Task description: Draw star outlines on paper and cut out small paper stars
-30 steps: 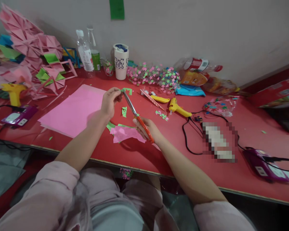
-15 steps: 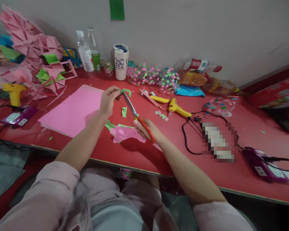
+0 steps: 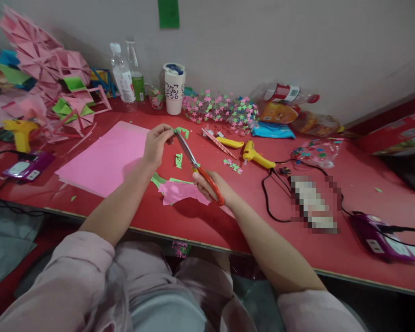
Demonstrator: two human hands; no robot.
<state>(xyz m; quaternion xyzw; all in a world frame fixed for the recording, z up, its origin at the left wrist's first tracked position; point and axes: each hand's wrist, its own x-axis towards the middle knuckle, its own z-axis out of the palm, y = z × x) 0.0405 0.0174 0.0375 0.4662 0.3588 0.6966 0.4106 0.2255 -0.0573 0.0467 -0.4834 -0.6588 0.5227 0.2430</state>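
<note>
My right hand [image 3: 207, 183] grips a pair of scissors [image 3: 210, 183] with orange-red handles. Their blades slant up and left, the tips close to the fingers of my left hand [image 3: 158, 142]. That hand is closed in a pinch on a small piece of green paper [image 3: 183, 133], partly hidden by the fingers and blades. Below the blades lies a green scrap [image 3: 178, 160]. Torn-edged pink paper [image 3: 183, 192] rests over green scraps [image 3: 157, 180] near my right hand. A stack of pink sheets [image 3: 107, 157] lies left, partly behind my left forearm.
Small paper stars [image 3: 233, 166], a yellow cutter [image 3: 230, 143] and a yellow glue gun [image 3: 257, 156] with a black cord lie to the right. A white cup [image 3: 174, 92] and bottles [image 3: 123, 80] stand by the wall. Pink folded-paper shapes [image 3: 38, 60] fill the back left.
</note>
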